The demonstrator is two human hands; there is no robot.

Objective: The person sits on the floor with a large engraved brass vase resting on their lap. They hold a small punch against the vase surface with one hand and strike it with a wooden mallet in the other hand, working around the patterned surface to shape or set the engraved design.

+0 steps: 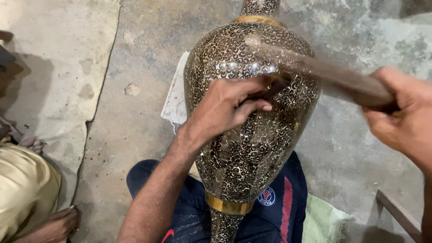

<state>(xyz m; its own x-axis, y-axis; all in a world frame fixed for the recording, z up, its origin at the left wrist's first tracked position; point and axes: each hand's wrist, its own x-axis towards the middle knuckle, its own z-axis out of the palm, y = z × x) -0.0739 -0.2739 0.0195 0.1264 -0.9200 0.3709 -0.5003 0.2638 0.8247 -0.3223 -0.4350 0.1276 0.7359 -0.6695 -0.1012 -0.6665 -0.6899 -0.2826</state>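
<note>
A large metal vase (252, 135), dark and covered in fine pale scrollwork with gold bands, lay across the person's lap, its neck pointing far over the concrete floor (135, 58). The left hand (225, 105) rested on the vase's belly, fingers pinched narrowly around a small dark tool pressed to the surface. The right hand (402, 112), at the right edge, was closed tight around a wooden mallet (333, 78), blurred above the vase. At the near left, another person's hand (56, 225) touched the floor.
</note>
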